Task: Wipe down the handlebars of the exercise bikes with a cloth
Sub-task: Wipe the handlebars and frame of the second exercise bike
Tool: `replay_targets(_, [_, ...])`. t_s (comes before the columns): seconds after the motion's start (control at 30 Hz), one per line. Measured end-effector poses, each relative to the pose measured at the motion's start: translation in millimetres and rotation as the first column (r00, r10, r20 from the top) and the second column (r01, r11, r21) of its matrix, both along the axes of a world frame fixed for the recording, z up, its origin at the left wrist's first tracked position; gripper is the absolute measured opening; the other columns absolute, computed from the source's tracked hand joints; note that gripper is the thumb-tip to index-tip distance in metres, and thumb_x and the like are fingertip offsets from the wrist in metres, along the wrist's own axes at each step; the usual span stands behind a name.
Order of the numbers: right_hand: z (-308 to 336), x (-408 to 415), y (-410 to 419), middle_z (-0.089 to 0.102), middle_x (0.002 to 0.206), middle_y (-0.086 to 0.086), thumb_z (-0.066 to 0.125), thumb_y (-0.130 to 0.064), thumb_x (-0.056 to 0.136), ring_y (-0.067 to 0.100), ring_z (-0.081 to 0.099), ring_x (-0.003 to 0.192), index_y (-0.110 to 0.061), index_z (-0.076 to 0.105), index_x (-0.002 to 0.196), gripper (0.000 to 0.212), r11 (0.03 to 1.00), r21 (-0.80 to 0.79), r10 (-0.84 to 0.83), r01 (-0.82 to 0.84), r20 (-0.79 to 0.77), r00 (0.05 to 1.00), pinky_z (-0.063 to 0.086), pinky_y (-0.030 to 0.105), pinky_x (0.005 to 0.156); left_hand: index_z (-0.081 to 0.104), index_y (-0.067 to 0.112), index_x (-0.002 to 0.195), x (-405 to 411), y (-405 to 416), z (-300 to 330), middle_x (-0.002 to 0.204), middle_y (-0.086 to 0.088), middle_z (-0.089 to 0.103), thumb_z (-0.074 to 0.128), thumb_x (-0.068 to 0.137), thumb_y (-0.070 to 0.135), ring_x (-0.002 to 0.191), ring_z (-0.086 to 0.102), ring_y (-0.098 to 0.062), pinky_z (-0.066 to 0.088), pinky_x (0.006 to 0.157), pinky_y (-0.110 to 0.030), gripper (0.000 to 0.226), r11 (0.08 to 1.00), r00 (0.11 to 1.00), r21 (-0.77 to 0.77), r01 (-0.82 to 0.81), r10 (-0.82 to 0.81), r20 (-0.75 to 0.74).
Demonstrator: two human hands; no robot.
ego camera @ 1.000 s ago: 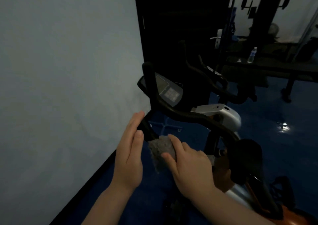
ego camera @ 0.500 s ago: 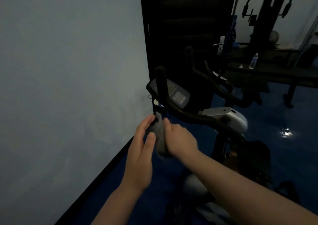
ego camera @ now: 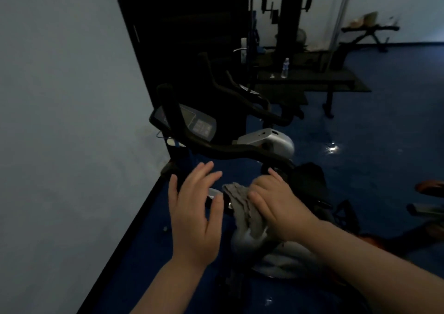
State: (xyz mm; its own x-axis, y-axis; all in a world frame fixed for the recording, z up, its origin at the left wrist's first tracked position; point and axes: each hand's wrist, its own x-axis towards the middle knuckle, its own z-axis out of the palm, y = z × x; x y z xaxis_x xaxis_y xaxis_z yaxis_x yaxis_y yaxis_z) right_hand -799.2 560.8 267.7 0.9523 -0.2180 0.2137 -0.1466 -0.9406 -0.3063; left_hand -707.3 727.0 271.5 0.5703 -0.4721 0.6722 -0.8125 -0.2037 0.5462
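Grey cloth (ego camera: pixel 242 208) bunched under curled right hand (ego camera: pixel 276 203).

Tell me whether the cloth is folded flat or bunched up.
Bunched up: the grey cloth hangs in crumpled folds under the right hand, which grips it.

The right hand (ego camera: pixel 276 205) hides part of the cloth (ego camera: pixel 242 208) and handlebar (ego camera: pixel 230 149)

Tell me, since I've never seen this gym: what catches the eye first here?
Front and centre, two bare hands: the right hand grips a grey cloth, the left hand is spread open beside it. Just beyond them curve the black handlebars of an exercise bike, its console by the pale wall on the left.
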Motion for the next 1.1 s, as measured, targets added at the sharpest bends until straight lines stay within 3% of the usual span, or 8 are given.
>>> replay_targets(0.07, [0.2, 1.5, 7.7, 0.046, 0.132, 0.0, 0.026, -0.029, 0.103, 0.013, 0.031, 0.133, -0.018, 0.056, 0.122, 0.037, 0.988, 0.075, -0.139, 0.138, 0.018, 0.99, -0.005, 0.027, 0.118, 0.057, 0.024, 0.124, 4.1, -4.1, -8.6, 0.128, 0.01, 0.059, 0.036, 0.096, 0.03, 0.128, 0.045, -0.005, -0.005, 0.119, -0.035, 0.036, 0.979, 0.994, 0.186, -0.08, 0.064, 0.089])
replay_targets(0.17, [-11.6, -2.7, 45.9, 0.007, 0.158, 0.006, 0.027, -0.033, 0.102, 0.017, -0.004, 0.146, -0.011, 0.023, 0.148, 0.051, 0.894, 0.194, -0.418, 0.405, 0.03, 0.908, -0.004, 0.03, 0.119, 0.061, 0.024, 0.114, 9.2, -7.2, -20.1, 0.109, 0.008, 0.064, 0.034, 0.095, 0.033, 0.117, 0.047, -0.012, -0.005, 0.118, -0.04, 0.034, 0.941, 0.976, 0.306, -0.148, 0.09, 0.196])
replay_targets(0.33, [-2.6, 15.6, 77.9, -0.015, 0.158, 0.008, 0.035, -0.049, 0.097, 0.023, -0.005, 0.145, -0.014, -0.008, 0.15, 0.077, 0.472, 0.733, -0.606, 0.489, -0.133, 0.784, 0.003, 0.03, 0.114, 0.059, 0.027, 0.101, 12.9, -12.5, -24.9, 0.098, 0.009, 0.062, 0.035, 0.095, 0.033, 0.11, 0.049, -0.014, 0.0, 0.116, -0.042, 0.026, 0.95, 0.962, 0.247, -0.191, 0.131, 0.242])
replay_targets(0.53, [5.2, 38.5, 33.5, 0.035, 0.142, 0.022, 0.046, -0.022, 0.095, 0.033, 0.043, 0.124, 0.003, 0.02, 0.14, 0.058, 0.482, 0.52, -0.716, 0.705, -0.229, 0.659, 0.038, 0.036, 0.095, 0.062, 0.027, 0.096, 11.2, -12.8, -24.7, 0.096, 0.009, 0.062, 0.039, 0.092, 0.03, 0.108, 0.05, -0.015, -0.005, 0.117, -0.04, 0.023, 0.955, 0.963, 0.227, -0.189, 0.135, 0.233])
replay_targets(0.67, [-9.0, 36.9, 37.7, 0.036, 0.14, 0.022, 0.046, -0.023, 0.093, 0.032, 0.045, 0.121, 0.003, 0.021, 0.139, 0.058, 0.572, 0.381, -0.711, 0.727, -0.213, 0.67, 0.038, 0.033, 0.089, 0.064, 0.026, 0.095, 12.4, -14.4, -25.8, 0.096, 0.009, 0.062, 0.039, 0.092, 0.031, 0.108, 0.05, -0.015, -0.005, 0.117, -0.04, 0.026, 0.952, 0.96, 0.233, -0.2, 0.144, 0.239])
replay_targets(0.87, [2.2, 52.3, 12.1, 0.045, 0.13, 0.021, 0.045, -0.019, 0.093, 0.034, 0.046, 0.116, 0.001, 0.036, 0.128, 0.042, 0.491, 0.47, -0.73, 0.733, -0.237, 0.641, 0.037, 0.034, 0.085, 0.066, 0.023, 0.091, 13.1, -18.8, -28.2, 0.092, 0.006, 0.063, 0.038, 0.092, 0.029, 0.106, 0.049, -0.016, -0.003, 0.116, -0.042, 0.029, 0.952, 0.945, 0.198, -0.235, 0.176, 0.276])
replay_targets(1.0, [-11.0, 31.1, 30.4, 0.043, 0.136, 0.015, 0.042, -0.031, 0.097, 0.024, 0.051, 0.112, -0.003, 0.025, 0.137, 0.052, 0.571, 0.397, -0.683, 0.718, -0.256, 0.684, 0.025, 0.019, 0.057, 0.066, 0.023, 0.088, 15.6, -22.7, -33.2, 0.09, 0.004, 0.063, 0.036, 0.094, 0.029, 0.105, 0.05, -0.017, -0.003, 0.116, -0.044, 0.031, 0.954, 0.93, 0.148, -0.262, 0.209, 0.303])
replay_targets(1.1, [-3.2, 40.1, 18.6, 0.045, 0.132, 0.021, 0.038, -0.025, 0.099, 0.029, 0.051, 0.111, 0.002, 0.03, 0.135, 0.045, 0.558, 0.401, -0.706, 0.727, -0.231, 0.67, 0.033, 0.021, 0.067, 0.066, 0.023, 0.086, 15.5, -26.3, -35.3, 0.088, 0.004, 0.062, 0.035, 0.094, 0.028, 0.104, 0.051, -0.018, -0.004, 0.116, -0.043, 0.032, 0.951, 0.925, 0.126, -0.281, 0.234, 0.299])
